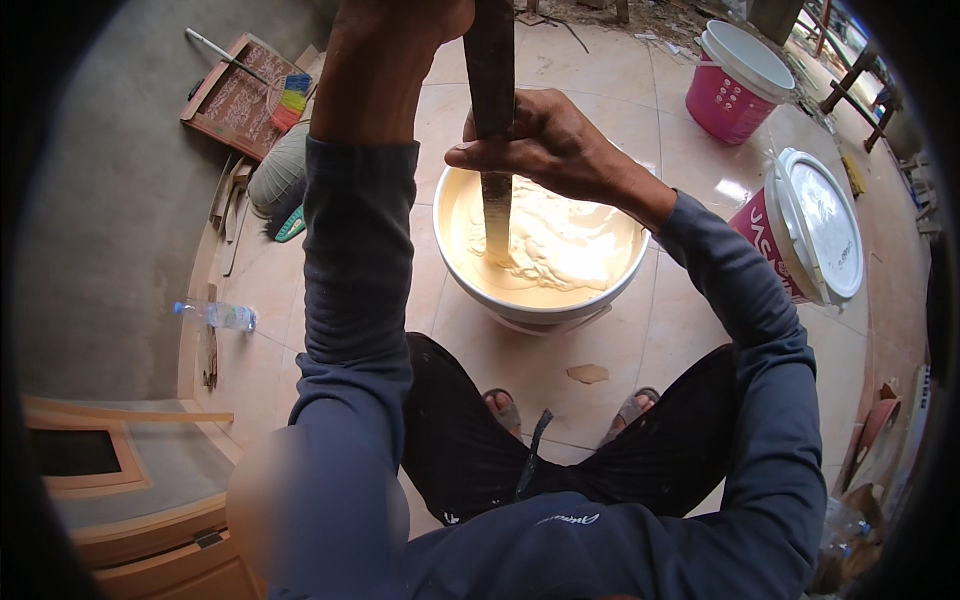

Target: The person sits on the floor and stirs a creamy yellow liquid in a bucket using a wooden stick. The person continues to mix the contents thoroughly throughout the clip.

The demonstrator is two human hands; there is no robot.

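A white bucket (452,268) stands on the tiles in front of me, holding a thick cream-coloured mixture (575,245) with a rippled surface. A long, flat, dark stick (492,60) dips into it, its lower part coated pale. My right hand (560,145) is closed round the stick just above the bucket, thumb across the front. Higher up, my left hand (435,18) is beside the stick's upper part; the frame's top edge cuts it off and its fingers are hidden.
A pink-and-white bucket (735,85) stands at the far right; a lidded one (800,230) is nearer. On the left lie a plastic bottle (230,316), a brush with coloured bristles (290,98) and a board (232,100). A wooden frame (150,450) is at lower left. My feet flank a flat scrap (587,373).
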